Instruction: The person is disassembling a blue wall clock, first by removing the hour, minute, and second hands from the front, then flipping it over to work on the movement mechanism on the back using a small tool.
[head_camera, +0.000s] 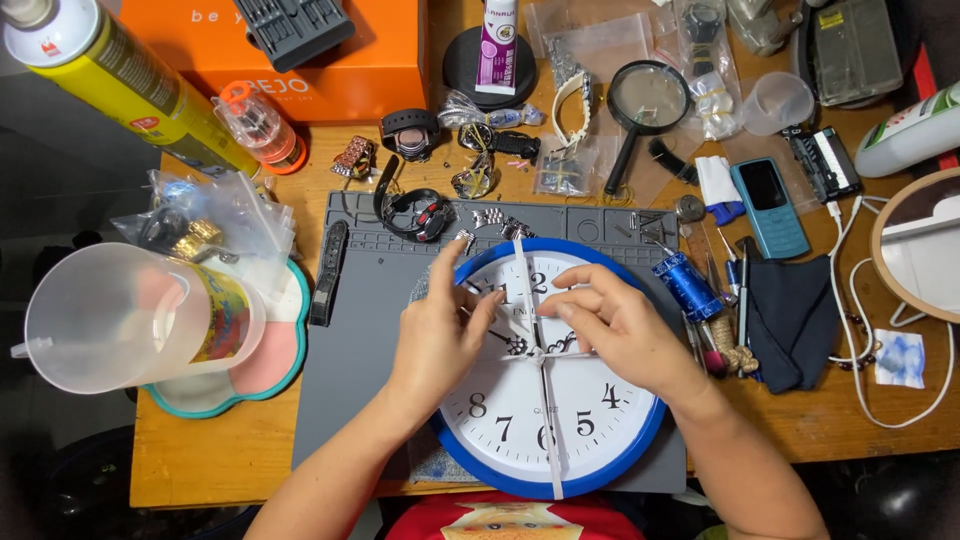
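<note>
Cluttered wooden workbench (230, 455) under the head camera, grey rubber mat (350, 360) in the middle. On it I see a round blue-rimmed white wall clock (500, 420). My left hand (437, 335) rests on its face; my right hand (620, 330) pinches a white strip (548, 440) crossing the dial.

This is looking like a small watch and clock repair bench, probably in a home workshop. A grey work mat (360, 340) is covering part of a wooden table (200, 450), and loose watches (410, 132), watch straps (329, 272) and metal bracelet links (500, 222) are lying around it. A magnifying glass (648, 98), an orange tool case (300, 50), a spray can (120, 75) and small plastic bags of parts (590, 45) are crowding the top edge. A blue-rimmed wall clock (480, 262) is sitting on the mat.
</note>
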